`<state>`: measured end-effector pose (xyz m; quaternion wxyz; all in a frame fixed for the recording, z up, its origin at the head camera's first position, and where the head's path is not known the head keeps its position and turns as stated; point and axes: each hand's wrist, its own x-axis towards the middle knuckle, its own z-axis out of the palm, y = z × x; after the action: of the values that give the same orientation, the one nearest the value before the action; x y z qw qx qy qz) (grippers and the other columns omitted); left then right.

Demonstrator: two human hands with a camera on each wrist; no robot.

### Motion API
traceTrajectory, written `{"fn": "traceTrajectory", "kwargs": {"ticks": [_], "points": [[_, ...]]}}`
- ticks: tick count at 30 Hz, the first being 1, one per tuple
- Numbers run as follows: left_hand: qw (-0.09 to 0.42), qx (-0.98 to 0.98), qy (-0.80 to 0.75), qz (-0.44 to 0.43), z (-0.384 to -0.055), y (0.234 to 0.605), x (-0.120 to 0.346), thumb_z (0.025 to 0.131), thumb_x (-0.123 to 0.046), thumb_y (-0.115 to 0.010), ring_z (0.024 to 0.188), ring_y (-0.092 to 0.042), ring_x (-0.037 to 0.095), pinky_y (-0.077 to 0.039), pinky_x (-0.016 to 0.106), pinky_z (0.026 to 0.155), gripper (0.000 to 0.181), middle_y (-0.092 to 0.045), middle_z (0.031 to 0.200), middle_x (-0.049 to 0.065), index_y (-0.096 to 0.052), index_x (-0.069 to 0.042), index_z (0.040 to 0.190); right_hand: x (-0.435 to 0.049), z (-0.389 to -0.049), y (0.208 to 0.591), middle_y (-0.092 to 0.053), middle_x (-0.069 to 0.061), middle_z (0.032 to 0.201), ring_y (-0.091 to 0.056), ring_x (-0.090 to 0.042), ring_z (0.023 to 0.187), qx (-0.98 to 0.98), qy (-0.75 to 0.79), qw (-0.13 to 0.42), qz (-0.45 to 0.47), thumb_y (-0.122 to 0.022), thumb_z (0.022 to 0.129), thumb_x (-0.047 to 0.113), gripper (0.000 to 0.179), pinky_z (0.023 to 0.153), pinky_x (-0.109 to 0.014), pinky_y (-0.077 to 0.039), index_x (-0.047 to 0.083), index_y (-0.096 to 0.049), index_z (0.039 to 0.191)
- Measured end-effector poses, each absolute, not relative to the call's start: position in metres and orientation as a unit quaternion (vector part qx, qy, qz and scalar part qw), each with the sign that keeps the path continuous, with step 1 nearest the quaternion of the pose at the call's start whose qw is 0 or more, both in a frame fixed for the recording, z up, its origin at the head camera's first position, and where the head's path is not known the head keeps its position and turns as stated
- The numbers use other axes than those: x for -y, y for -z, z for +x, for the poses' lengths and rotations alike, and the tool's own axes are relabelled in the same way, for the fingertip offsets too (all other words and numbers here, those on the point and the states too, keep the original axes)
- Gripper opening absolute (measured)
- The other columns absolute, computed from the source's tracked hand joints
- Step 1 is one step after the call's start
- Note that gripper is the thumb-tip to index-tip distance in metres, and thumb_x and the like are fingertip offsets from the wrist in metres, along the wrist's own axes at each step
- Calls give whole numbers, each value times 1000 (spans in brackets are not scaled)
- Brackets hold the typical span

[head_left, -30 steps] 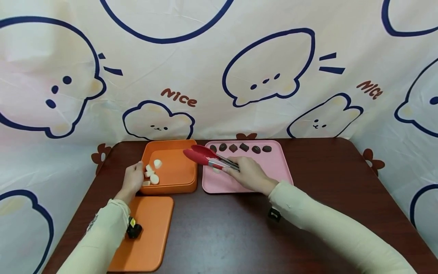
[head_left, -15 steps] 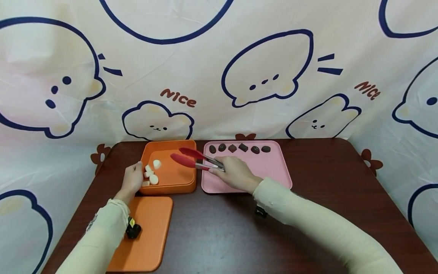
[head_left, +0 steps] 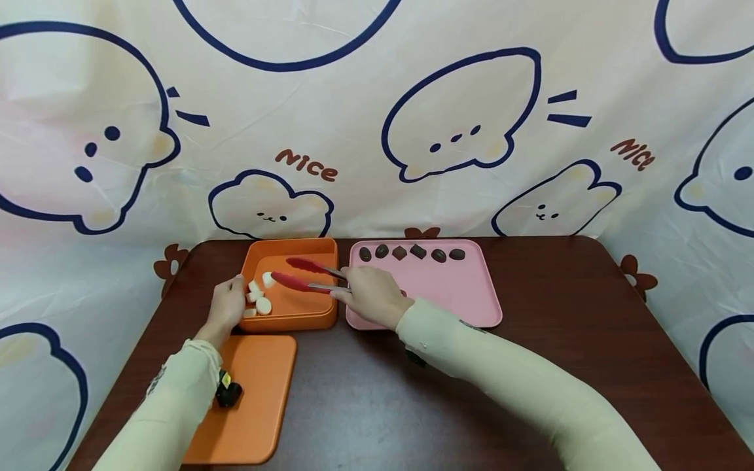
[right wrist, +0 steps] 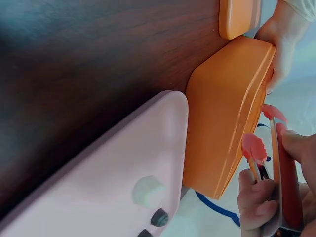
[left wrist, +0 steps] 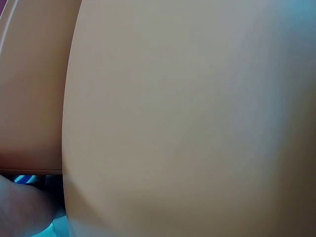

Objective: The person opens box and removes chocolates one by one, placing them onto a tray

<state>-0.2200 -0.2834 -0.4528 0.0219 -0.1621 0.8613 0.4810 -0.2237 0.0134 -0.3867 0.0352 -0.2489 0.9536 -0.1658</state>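
The right hand (head_left: pixel 377 297) curls round the tongs (head_left: pixel 288 281), whose red tips stand apart over the box (head_left: pixel 294 322) with nothing seen between them; the left hand (head_left: pixel 226 304) grips the box by its left wall; white pieces (head_left: pixel 263 305) lie inside towards that wall, one seemingly just beside the nearer tip; a white lump (right wrist: pixel 149 191) sits on the tray (head_left: pixel 459 294), near the dark pieces (head_left: pixel 418 251); the step looks like fetching a white piece for the tray; the next move probably calls for lowering the tips astride one, squeezing gently, and holding the box steady
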Motion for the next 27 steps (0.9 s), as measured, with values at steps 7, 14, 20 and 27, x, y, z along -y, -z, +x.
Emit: {"fn": "traceTrajectory", "kwargs": {"ticks": [7, 14, 20, 27], "points": [[19, -863, -478, -163, -220, 454, 283, 110, -43, -16, 66, -34, 21, -33, 34, 71, 52, -34, 71, 5, -34, -12, 73, 11, -226, 386, -54, 3, 69, -55, -13, 62, -959, 123, 34, -252, -65, 96, 49, 36, 51, -24, -43, 12, -67, 96], [12, -861, -482, -160, -220, 454, 285, 111, -42, -19, 57, -34, 18, -34, 32, 61, 52, -33, 62, 0, -34, -12, 70, 32, -230, 387, -66, 2, 77, -59, -13, 62, -959, 61, 8, -275, -65, 97, 46, 33, 55, -28, -50, 14, -70, 97], [14, -862, -482, -156, -217, 453, 285, 110, -44, -17, 55, -33, 17, -33, 32, 60, 54, -33, 61, -1, -34, -13, 70, 43, -231, 387, -69, 2, 77, -61, -13, 62, -956, 43, -3, -290, -67, 97, 43, 30, 55, -29, -54, 14, -71, 94], [16, -862, -484, -150, -217, 452, 283, 110, -45, -17, 55, -33, 16, -33, 32, 60, 54, -33, 61, -1, -33, -13, 70, 53, -232, 389, -68, 4, 78, -61, -13, 65, -959, 19, 1, -282, -66, 97, 44, 28, 59, -29, -56, 17, -73, 100]]}}
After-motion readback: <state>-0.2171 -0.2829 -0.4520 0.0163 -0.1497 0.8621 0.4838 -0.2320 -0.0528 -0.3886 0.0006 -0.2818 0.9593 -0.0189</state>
